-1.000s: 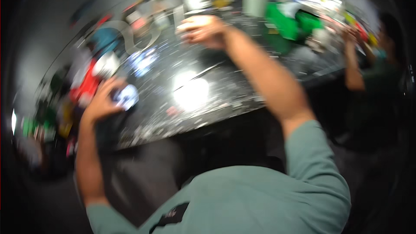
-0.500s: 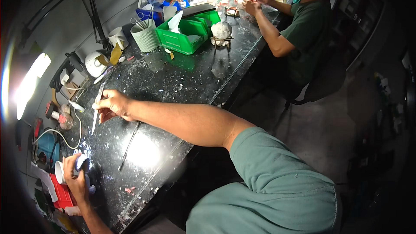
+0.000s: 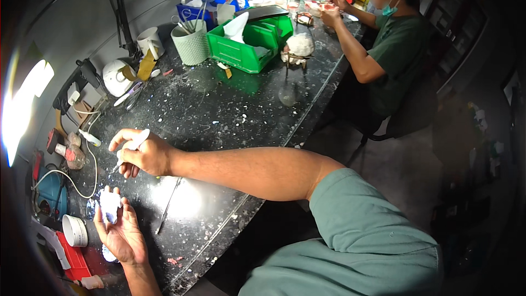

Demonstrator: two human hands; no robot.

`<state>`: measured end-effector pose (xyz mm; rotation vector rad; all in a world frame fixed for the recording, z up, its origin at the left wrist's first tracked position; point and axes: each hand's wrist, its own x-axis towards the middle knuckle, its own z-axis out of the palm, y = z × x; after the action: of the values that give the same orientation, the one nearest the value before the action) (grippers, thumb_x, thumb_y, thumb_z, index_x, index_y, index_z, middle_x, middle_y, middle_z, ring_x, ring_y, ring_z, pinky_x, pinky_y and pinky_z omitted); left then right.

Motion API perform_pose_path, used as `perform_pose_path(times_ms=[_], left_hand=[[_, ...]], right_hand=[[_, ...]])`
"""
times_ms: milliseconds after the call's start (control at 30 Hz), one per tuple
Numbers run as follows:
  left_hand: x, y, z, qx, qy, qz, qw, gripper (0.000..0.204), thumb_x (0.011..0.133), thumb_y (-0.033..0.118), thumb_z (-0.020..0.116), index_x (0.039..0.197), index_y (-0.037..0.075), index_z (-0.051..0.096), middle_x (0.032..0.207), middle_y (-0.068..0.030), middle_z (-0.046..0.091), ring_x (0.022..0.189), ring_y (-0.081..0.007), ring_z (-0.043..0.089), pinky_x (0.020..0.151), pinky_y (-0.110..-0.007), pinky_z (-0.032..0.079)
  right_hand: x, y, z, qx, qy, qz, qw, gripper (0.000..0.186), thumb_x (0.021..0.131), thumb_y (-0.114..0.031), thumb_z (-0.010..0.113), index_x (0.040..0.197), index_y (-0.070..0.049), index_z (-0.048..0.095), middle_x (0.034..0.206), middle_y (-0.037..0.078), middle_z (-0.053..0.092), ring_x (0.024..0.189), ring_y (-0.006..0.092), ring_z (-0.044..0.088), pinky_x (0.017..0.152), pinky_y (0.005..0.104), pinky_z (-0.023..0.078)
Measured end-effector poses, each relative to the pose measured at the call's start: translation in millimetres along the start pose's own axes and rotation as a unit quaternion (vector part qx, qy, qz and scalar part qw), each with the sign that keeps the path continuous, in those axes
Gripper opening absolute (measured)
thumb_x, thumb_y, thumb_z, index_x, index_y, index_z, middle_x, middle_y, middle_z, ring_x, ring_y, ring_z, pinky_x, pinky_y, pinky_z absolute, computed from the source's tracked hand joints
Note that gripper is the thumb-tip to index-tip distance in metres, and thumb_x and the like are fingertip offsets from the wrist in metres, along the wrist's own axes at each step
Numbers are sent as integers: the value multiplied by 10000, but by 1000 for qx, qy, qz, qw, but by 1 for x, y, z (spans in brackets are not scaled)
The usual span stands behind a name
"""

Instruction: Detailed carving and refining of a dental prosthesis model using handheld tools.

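Observation:
My left hand (image 3: 121, 233) is palm up at the lower left, its fingertips holding a small white piece (image 3: 109, 207), which looks like plaster, above the speckled dark bench (image 3: 208, 118). Just above it, my right hand (image 3: 143, 153) grips a slim tool (image 3: 139, 140) with a whitish handle, its tip pointing down toward the piece. A white tub (image 3: 74, 230) and a red tray (image 3: 76, 263) sit left of my left hand. A long thin metal rod (image 3: 167, 205) lies to its right, in the glare.
A lamp (image 3: 27, 104), cables and small tools line the wall side. Farther along stand a mug (image 3: 149, 41), a tool cup (image 3: 189, 44), green bins (image 3: 238, 52) and a lumpy white object (image 3: 300, 45) on a stand. A co-worker (image 3: 394, 55) works at the right, hands raised over the bench.
My left hand has turned palm up, showing the piece. My right hand has shifted slightly down and turned, tilting the tool. The view has swung toward the co-worker since the blurred earliest frame.

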<state>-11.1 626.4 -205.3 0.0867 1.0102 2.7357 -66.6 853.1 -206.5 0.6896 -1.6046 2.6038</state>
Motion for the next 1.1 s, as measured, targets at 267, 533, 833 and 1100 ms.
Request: perform_pose_path(times_ms=[267, 533, 833, 1100], left_hand=[[-11, 6, 3, 48, -49, -1, 998, 549, 1059, 270, 434, 1550, 52, 316, 1407, -225, 533, 1108, -374, 628, 912, -409, 561], [-7, -8, 13, -78, -29, -65, 994, 588, 1043, 342, 398, 1421, -109, 415, 1325, -254, 573, 1046, -350, 597, 915, -390, 507], [-9, -4, 15, -101, -60, -82, 990, 568, 1069, 380, 339, 1399, -69, 448, 1333, -221, 580, 1032, -320, 637, 949, -406, 529], [-18, -3, 34, 247, -8, 42, 968, 445, 914, 0, 501, 1358, 15, 530, 1247, -145, 604, 1116, -216, 625, 913, -324, 544]], right_hand=[[-5, -9, 18, -179, -32, -49, 982, 178, 953, -148, 641, 1059, -13, 691, 959, 97, 732, 885, 147, 710, 759, 287, 572], [-18, -25, 18, -147, -33, -24, 988, 207, 900, -33, 695, 1099, 19, 669, 1033, 111, 715, 965, 156, 690, 880, 295, 556], [-24, -25, 31, -126, -71, -35, 989, 211, 922, 19, 684, 1132, 30, 702, 1085, 116, 723, 1013, 163, 693, 929, 279, 548], [-28, -30, 41, -105, -6, -43, 994, 255, 928, 31, 661, 1182, 39, 686, 1159, 132, 711, 1011, 172, 696, 938, 288, 548]])
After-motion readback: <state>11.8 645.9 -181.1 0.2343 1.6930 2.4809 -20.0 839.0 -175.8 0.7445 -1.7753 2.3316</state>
